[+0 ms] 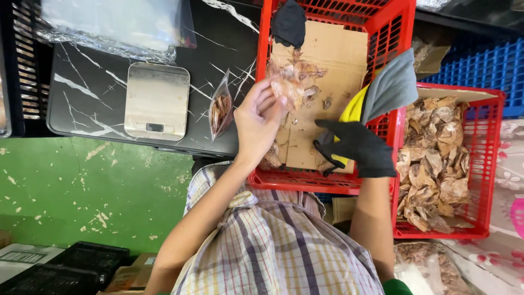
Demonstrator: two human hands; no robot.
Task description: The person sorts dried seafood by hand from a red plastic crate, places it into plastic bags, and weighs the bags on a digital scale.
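Note:
My bare left hand (257, 119) pinches a pale, translucent piece of dried seafood (286, 87) over a red plastic crate (326, 183) lined with brown cardboard (333, 52). A small clear pouch (220, 112) with dried pieces stands just left of that hand, at the edge of the black marbled table. My right hand (357, 146), in a black glove, rests inside the same crate and is closed on black looped handles that look like scissors (323, 158). A yellow and grey cloth-like thing (385, 90) lies just above the glove.
A steel kitchen scale (156, 100) sits on the black marbled table (82, 87), with clear plastic bags (109, 24) behind it. A second red crate (480, 164) at right holds many dried pieces. A blue crate (483, 63) and a black cloth (289, 22) lie farther off.

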